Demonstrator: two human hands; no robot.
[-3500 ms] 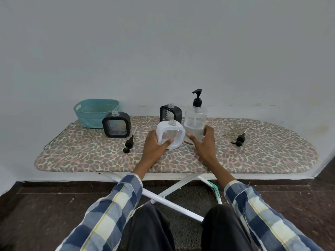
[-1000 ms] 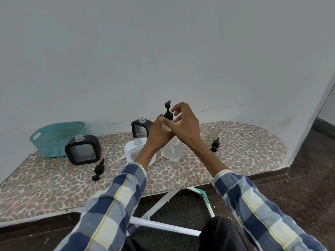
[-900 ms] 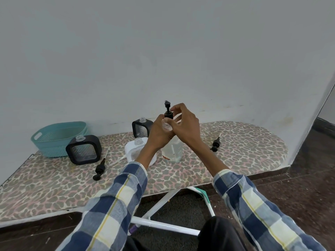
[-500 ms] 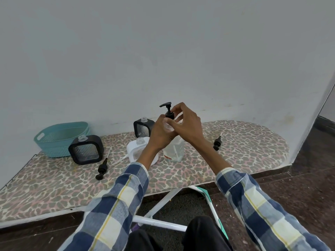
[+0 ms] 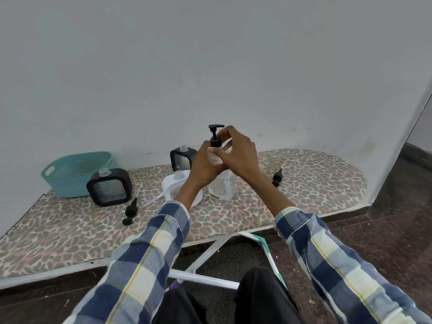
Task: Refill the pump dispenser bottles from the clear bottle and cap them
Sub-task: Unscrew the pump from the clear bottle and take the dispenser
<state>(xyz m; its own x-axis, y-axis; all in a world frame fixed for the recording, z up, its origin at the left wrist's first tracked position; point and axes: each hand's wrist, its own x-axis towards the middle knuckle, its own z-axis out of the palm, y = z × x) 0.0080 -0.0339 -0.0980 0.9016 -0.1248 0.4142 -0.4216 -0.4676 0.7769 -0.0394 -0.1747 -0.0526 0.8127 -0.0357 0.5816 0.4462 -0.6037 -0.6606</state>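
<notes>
While both hands work at the neck of the clear bottle, everything else sits on an ironing board [image 5: 315,178] with a spotted cover. Far left of the fingers: teal basket [image 5: 77,173], at the wall edge. Just right of it, touching or nearly so: black square dispenser bottle [image 5: 109,187], upright, open neck, no pump. In front of that bottle: loose black pump [image 5: 130,211], lying flat on the cover. Behind and left of the fingers, near the wall: second black dispenser bottle [image 5: 182,159], upright, uncapped. Below the left wrist: white dispenser bottle [image 5: 174,187], open neck, partly hidden by the forearm.

Left hand [image 5: 205,167]: fingers curled round the shoulder of the clear bottle [image 5: 222,187], which stands upright on the board with liquid low in it. Right hand [image 5: 240,155]: fingers and thumb pinch the collar of the black pump head [image 5: 215,136], which sits on the clear bottle's neck, nozzle pointing right. Whether the collar is threaded on or loose cannot be told.

Right of the fingers, apart from them: another loose pump [image 5: 277,177], lying on the cover. Both sleeves plaid, blue and cream.
</notes>
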